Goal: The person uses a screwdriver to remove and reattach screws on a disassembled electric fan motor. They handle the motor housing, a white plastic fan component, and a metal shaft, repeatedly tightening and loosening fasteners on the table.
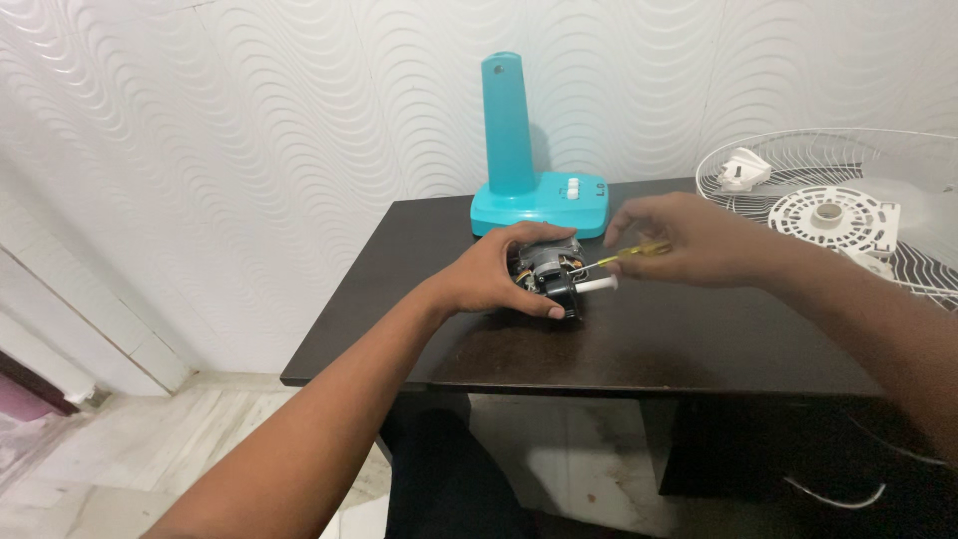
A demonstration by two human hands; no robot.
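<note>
screwdriver [627, 254] lies level, tip pointing left into the held motor [547, 269].

Teal fan base [529, 190], white fan grille [848, 215], dark table [659, 344].

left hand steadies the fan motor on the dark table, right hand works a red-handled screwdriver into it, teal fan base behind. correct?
One slip: the screwdriver in the right hand has a yellow handle, not a red one, as the head view shows. The rest holds: the left hand steadies the fan motor on the dark table, with the teal fan base behind.
</note>
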